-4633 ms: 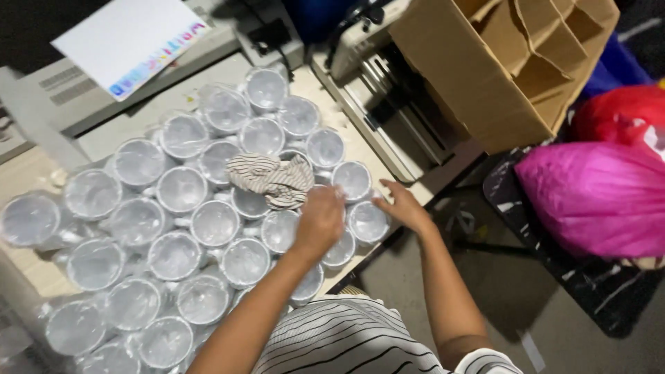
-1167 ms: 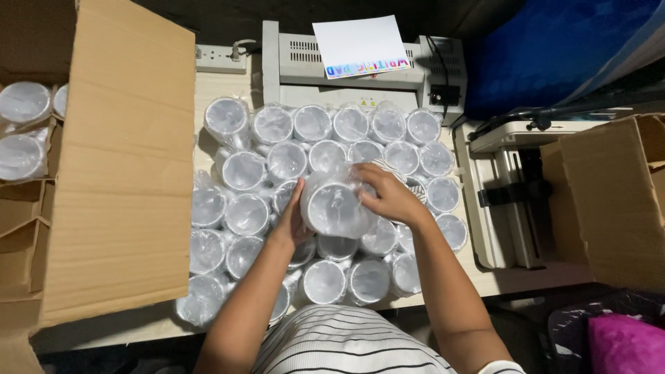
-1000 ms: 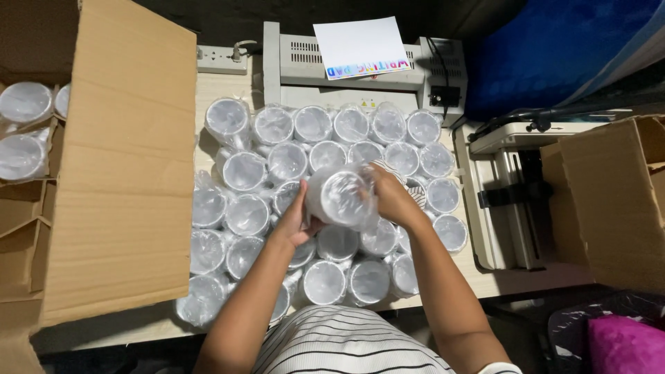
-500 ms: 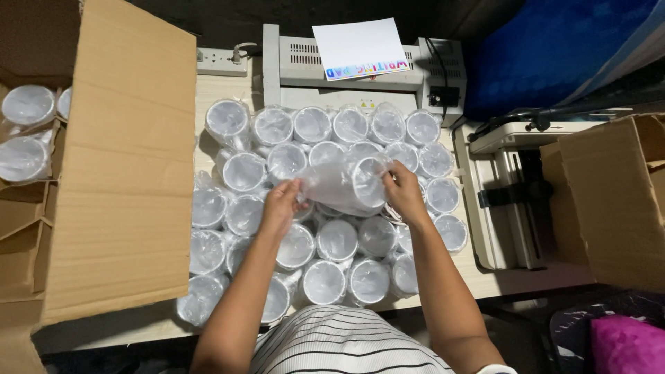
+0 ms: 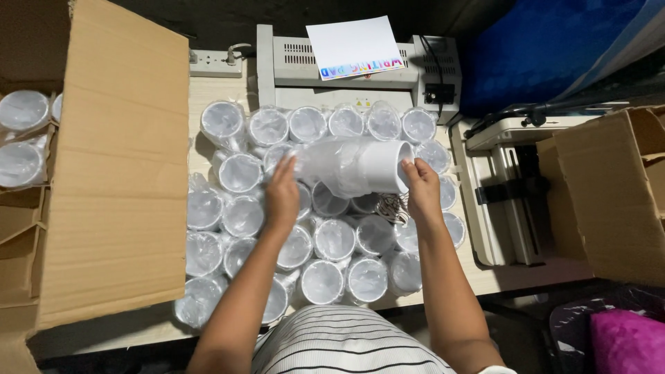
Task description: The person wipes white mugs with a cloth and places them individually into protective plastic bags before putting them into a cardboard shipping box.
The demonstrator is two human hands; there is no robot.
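A plastic-wrapped sleeve of white cups [image 5: 357, 166] lies sideways in the air above the table, open cup mouth toward the right. My left hand [image 5: 282, 194] grips its left, wrapped end. My right hand [image 5: 422, 188] holds its right end at the rim. Below it stand several more wrapped cup stacks [image 5: 334, 239] upright and packed close together on the wooden table [image 5: 201, 90]. A striped cloth [image 5: 396, 205] peeks out between the stacks under my right hand.
A large open cardboard box [image 5: 118, 166] with more cup stacks inside stands at the left. A grey laminating machine [image 5: 346, 73] with a white pad on it sits at the back. Another cardboard box [image 5: 613, 194] and a paper trimmer [image 5: 509, 187] are at the right.
The view swung from the table's right side to above it. I lifted one cup sleeve from the group and tipped it from upright to lying sideways, my hands spreading to its two ends.
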